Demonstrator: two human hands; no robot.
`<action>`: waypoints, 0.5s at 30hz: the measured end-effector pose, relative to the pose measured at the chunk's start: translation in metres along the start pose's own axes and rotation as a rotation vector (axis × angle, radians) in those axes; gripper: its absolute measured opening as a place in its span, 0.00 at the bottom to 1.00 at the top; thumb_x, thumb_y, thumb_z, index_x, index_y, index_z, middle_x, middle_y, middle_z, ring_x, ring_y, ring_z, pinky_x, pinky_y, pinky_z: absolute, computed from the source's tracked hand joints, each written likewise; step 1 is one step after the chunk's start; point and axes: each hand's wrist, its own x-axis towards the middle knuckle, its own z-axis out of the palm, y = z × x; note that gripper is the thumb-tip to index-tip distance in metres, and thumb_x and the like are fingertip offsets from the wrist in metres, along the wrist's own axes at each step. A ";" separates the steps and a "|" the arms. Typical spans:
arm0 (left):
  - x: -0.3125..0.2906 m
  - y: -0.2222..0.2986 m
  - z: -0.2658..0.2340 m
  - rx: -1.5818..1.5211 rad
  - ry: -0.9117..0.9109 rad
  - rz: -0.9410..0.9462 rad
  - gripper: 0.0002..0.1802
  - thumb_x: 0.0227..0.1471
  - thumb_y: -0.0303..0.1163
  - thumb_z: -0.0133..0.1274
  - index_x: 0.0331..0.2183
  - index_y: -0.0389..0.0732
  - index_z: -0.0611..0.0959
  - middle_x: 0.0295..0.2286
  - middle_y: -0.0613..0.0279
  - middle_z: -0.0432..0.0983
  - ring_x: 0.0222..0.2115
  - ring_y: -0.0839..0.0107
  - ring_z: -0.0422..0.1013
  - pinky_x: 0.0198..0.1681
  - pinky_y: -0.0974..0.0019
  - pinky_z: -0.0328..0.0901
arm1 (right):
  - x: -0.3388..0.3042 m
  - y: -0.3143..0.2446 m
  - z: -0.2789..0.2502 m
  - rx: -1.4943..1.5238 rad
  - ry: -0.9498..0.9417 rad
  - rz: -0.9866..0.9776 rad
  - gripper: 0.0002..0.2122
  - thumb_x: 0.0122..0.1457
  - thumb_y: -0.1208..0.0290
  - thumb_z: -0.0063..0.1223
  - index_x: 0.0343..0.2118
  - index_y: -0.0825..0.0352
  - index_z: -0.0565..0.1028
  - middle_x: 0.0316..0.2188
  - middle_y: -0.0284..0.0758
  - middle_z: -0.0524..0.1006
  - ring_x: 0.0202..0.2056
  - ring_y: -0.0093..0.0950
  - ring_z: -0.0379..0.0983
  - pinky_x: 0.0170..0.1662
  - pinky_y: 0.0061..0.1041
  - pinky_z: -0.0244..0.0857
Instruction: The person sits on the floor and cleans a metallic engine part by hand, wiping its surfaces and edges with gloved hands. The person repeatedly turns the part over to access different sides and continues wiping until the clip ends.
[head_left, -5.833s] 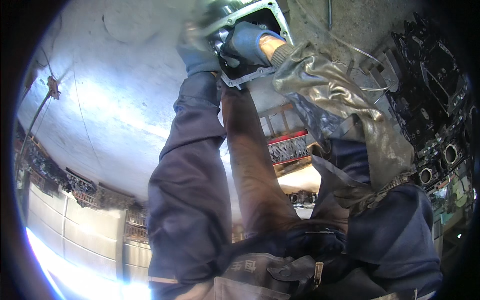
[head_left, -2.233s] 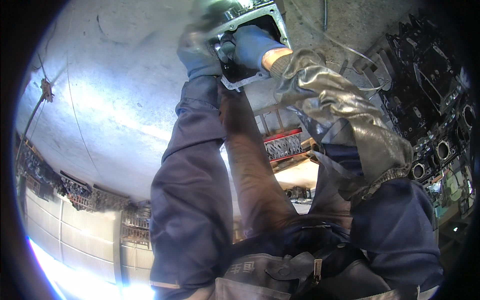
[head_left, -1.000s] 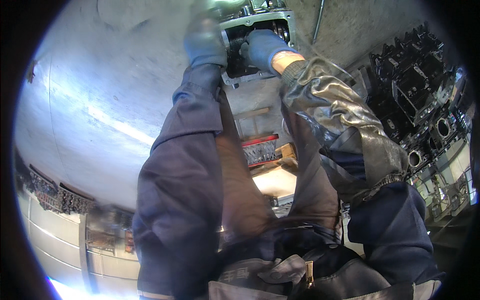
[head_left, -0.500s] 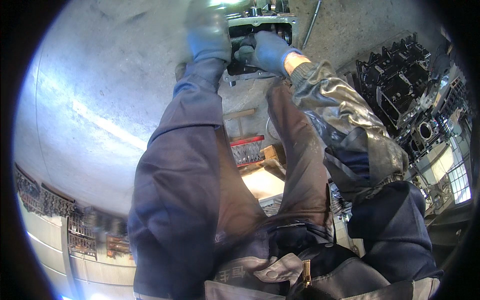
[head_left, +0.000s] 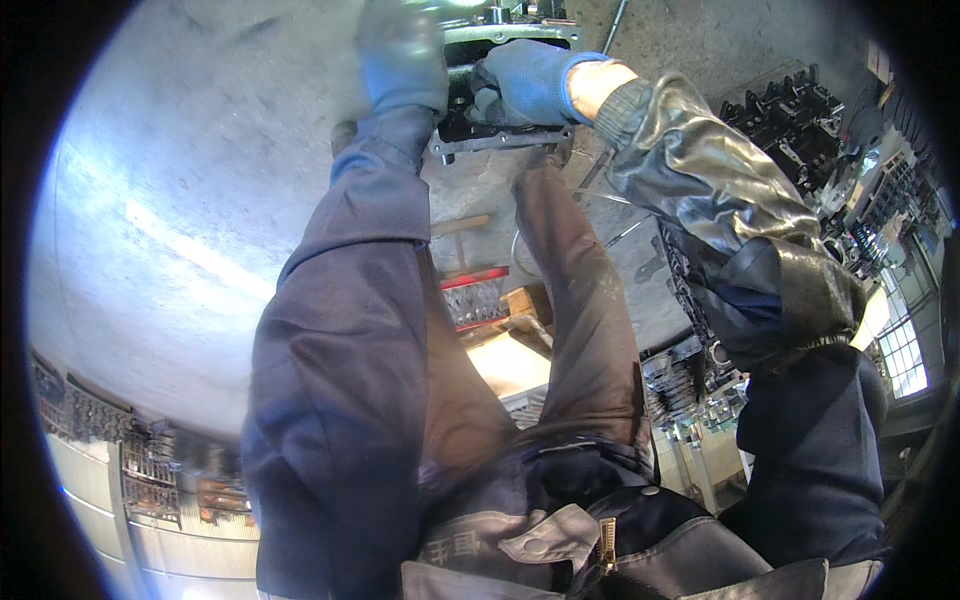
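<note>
An engine block (head_left: 505, 141) with a pale metal rim and a dark, open inside stands at the top of the view, in front of my feet. My right hand (head_left: 530, 82), in a blue glove with grey fingertips, is over the opening. Its fingers curl down into the block; what they grip, if anything, is hidden. At the block's left edge is my left hand (head_left: 403, 68), also blue-gloved. A hazy blur covers it, so its fingers do not show clearly.
A metal rod (head_left: 616, 26) lies on the concrete floor (head_left: 200, 160) beyond the block. Dark engine parts (head_left: 785, 120) are stacked at the right. Behind my legs are a red-edged crate (head_left: 474, 298) and a cardboard box (head_left: 512, 360). Racks of parts (head_left: 150, 465) line the lower left.
The whole view has shifted, so the block appears slightly further left. My right wrist has swung outward to the right, its hand still at the opening. My left hand stays by the block's left edge.
</note>
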 end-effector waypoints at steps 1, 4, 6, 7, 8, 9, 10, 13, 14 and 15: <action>-0.001 0.001 0.000 -0.012 -0.003 -0.013 0.26 0.64 0.49 0.50 0.43 0.33 0.84 0.36 0.42 0.83 0.38 0.52 0.79 0.45 0.54 0.71 | -0.002 -0.001 0.001 -0.032 -0.006 0.039 0.17 0.60 0.56 0.61 0.46 0.62 0.84 0.42 0.48 0.83 0.44 0.47 0.80 0.51 0.40 0.73; -0.002 0.003 0.001 -0.053 -0.001 -0.046 0.26 0.64 0.49 0.51 0.45 0.34 0.84 0.38 0.41 0.83 0.40 0.49 0.79 0.46 0.54 0.71 | -0.003 -0.002 0.000 -0.056 -0.023 0.082 0.17 0.60 0.58 0.58 0.44 0.67 0.83 0.41 0.51 0.82 0.45 0.47 0.80 0.51 0.41 0.73; -0.002 0.003 0.001 -0.056 -0.002 -0.026 0.25 0.64 0.49 0.51 0.45 0.35 0.84 0.39 0.41 0.82 0.41 0.48 0.79 0.47 0.54 0.71 | 0.001 -0.003 -0.001 -0.037 -0.015 0.087 0.17 0.60 0.59 0.58 0.44 0.68 0.83 0.40 0.51 0.82 0.44 0.47 0.80 0.50 0.41 0.73; -0.001 0.003 0.001 -0.049 0.001 0.002 0.25 0.64 0.49 0.51 0.45 0.35 0.84 0.40 0.41 0.83 0.42 0.48 0.79 0.47 0.54 0.71 | 0.006 -0.004 -0.002 -0.044 -0.031 0.099 0.17 0.61 0.59 0.58 0.45 0.68 0.83 0.40 0.51 0.83 0.43 0.46 0.81 0.49 0.41 0.73; -0.001 0.002 0.001 -0.043 0.001 0.028 0.25 0.64 0.49 0.51 0.46 0.36 0.84 0.40 0.41 0.83 0.42 0.47 0.79 0.48 0.54 0.71 | 0.012 -0.004 -0.003 -0.036 -0.046 0.097 0.17 0.61 0.59 0.58 0.45 0.68 0.83 0.40 0.51 0.83 0.43 0.46 0.81 0.49 0.40 0.73; -0.002 0.001 0.001 -0.034 0.006 0.018 0.24 0.63 0.49 0.51 0.46 0.37 0.84 0.41 0.41 0.82 0.43 0.47 0.79 0.48 0.54 0.71 | 0.019 -0.005 -0.002 -0.022 -0.061 0.088 0.17 0.61 0.59 0.58 0.45 0.67 0.83 0.39 0.50 0.83 0.42 0.45 0.82 0.49 0.40 0.73; -0.001 -0.001 0.001 -0.025 0.010 0.009 0.24 0.63 0.49 0.52 0.46 0.38 0.84 0.41 0.41 0.82 0.43 0.47 0.79 0.48 0.53 0.71 | 0.024 -0.006 -0.001 -0.008 -0.075 0.080 0.17 0.61 0.59 0.57 0.45 0.67 0.83 0.39 0.50 0.83 0.42 0.45 0.82 0.48 0.39 0.73; -0.002 -0.005 0.003 -0.069 0.064 0.068 0.23 0.62 0.48 0.52 0.46 0.39 0.85 0.44 0.39 0.81 0.45 0.46 0.78 0.49 0.52 0.70 | 0.037 -0.002 0.007 -0.018 -0.129 0.137 0.14 0.62 0.62 0.58 0.45 0.65 0.84 0.40 0.46 0.84 0.41 0.43 0.82 0.45 0.36 0.74; -0.001 -0.006 0.004 -0.058 0.067 0.080 0.22 0.62 0.48 0.52 0.45 0.40 0.85 0.44 0.39 0.80 0.45 0.46 0.78 0.50 0.52 0.70 | 0.042 -0.001 0.010 -0.085 -0.136 0.083 0.14 0.62 0.63 0.58 0.45 0.64 0.84 0.40 0.45 0.84 0.41 0.43 0.82 0.45 0.36 0.74; -0.001 -0.007 0.004 -0.048 0.070 0.091 0.22 0.62 0.48 0.53 0.45 0.40 0.85 0.45 0.39 0.80 0.46 0.45 0.77 0.50 0.52 0.70 | 0.046 0.001 0.012 -0.152 -0.139 0.029 0.13 0.62 0.63 0.58 0.45 0.63 0.84 0.40 0.45 0.84 0.41 0.43 0.82 0.45 0.36 0.74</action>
